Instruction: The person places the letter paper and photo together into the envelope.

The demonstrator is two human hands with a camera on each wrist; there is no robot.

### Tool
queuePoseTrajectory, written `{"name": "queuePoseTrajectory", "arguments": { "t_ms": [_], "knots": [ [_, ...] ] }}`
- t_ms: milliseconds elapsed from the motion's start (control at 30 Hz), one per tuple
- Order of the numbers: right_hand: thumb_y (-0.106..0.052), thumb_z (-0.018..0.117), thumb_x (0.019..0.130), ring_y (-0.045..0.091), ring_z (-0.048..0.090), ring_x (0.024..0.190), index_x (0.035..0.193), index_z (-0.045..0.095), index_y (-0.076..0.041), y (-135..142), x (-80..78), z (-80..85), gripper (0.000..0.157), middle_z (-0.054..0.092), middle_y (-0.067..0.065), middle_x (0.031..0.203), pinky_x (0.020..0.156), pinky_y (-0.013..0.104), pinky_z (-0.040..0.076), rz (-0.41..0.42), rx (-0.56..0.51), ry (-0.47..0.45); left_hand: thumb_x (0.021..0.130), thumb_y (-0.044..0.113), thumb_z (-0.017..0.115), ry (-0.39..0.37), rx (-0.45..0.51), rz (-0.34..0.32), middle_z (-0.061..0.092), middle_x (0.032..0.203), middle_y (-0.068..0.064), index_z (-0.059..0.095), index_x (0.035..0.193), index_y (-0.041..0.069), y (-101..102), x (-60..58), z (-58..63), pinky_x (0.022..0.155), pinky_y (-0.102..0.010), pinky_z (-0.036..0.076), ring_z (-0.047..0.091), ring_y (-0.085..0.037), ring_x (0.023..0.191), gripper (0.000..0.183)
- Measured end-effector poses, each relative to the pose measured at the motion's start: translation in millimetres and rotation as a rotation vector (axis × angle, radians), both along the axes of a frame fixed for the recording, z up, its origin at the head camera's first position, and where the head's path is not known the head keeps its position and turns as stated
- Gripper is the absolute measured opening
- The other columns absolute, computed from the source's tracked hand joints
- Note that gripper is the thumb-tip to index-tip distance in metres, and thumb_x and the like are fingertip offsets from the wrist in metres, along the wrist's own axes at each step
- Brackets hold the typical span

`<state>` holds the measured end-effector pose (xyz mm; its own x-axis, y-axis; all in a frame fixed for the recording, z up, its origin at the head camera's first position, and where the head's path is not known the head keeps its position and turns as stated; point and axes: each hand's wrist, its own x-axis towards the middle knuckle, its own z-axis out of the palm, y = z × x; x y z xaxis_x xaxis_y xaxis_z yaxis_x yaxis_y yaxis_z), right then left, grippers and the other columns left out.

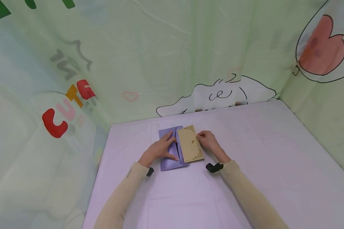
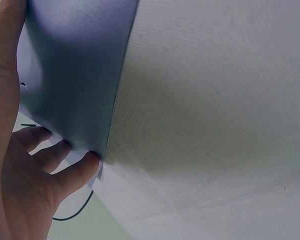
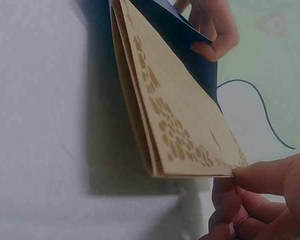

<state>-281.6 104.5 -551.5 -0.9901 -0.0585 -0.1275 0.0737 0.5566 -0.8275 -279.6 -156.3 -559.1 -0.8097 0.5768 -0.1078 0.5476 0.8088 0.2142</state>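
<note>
A purple envelope point(image 1: 167, 163) lies on the table, its mouth gaping toward the right. My left hand point(image 1: 160, 148) spreads over it, thumb and index finger gripping near the mouth's edge. In the left wrist view, several fingertips point(image 2: 92, 157) rest at the envelope's far edge point(image 2: 75, 115). A folded tan card point(image 1: 190, 144) with brown ornamental corners overlaps the envelope's right part. My right hand point(image 1: 208, 141) pinches the card's right edge between thumb and fingers. The right wrist view shows the card's layered folds point(image 3: 140, 105) and its other end beside the dark envelope; how far in it sits is hidden.
A pale lilac cloth covers the table point(image 1: 261, 152). Behind stands a light green curtain point(image 1: 149, 57) with printed letters and cartoon drawings. Black straps with small devices point(image 1: 214, 167) sit at both wrists, below beige sleeves.
</note>
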Motion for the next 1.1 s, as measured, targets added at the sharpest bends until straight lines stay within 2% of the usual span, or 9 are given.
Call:
{"name": "queuePoseTrajectory", "arguments": {
  "t_ms": [400, 733, 1100],
  "knots": [
    [-0.019, 0.059, 0.088, 0.017, 0.059, 0.077, 0.101, 0.064, 0.001, -21.1, 2.0, 2.1, 0.024, 0.067, 0.015, 0.092, 0.064, 0.023, 0.045, 0.014, -0.015, 0.01, 0.052, 0.085, 0.054, 0.005, -0.002, -0.009, 0.009, 0.155, -0.012, 0.038, 0.131, 0.028, 0.2, -0.3, 0.0, 0.102, -0.044, 0.038, 0.021, -0.028, 0.14, 0.098],
    [-0.019, 0.06, 0.086, 0.013, 0.055, 0.068, 0.097, 0.064, -0.001, -38.2, 1.3, 5.2, 0.022, 0.064, 0.008, 0.079, 0.059, 0.022, 0.041, 0.071, 0.022, 0.018, 0.054, 0.084, 0.054, -0.014, -0.022, -0.001, 0.008, 0.155, -0.011, 0.036, 0.135, 0.025, 0.4, 2.9, 1.2, 0.103, -0.042, 0.037, 0.019, -0.026, 0.141, 0.102],
    [-0.019, 0.061, 0.085, 0.017, 0.062, 0.077, 0.106, 0.059, -0.002, -52.3, -1.0, -6.5, 0.026, 0.068, 0.013, 0.092, 0.062, 0.024, 0.046, 0.111, 0.044, 0.019, 0.053, 0.085, 0.053, -0.007, -0.018, 0.006, 0.009, 0.155, -0.011, 0.034, 0.138, 0.026, -0.1, 2.7, 0.6, 0.101, -0.043, 0.039, 0.019, -0.027, 0.141, 0.105]
  ]
}}
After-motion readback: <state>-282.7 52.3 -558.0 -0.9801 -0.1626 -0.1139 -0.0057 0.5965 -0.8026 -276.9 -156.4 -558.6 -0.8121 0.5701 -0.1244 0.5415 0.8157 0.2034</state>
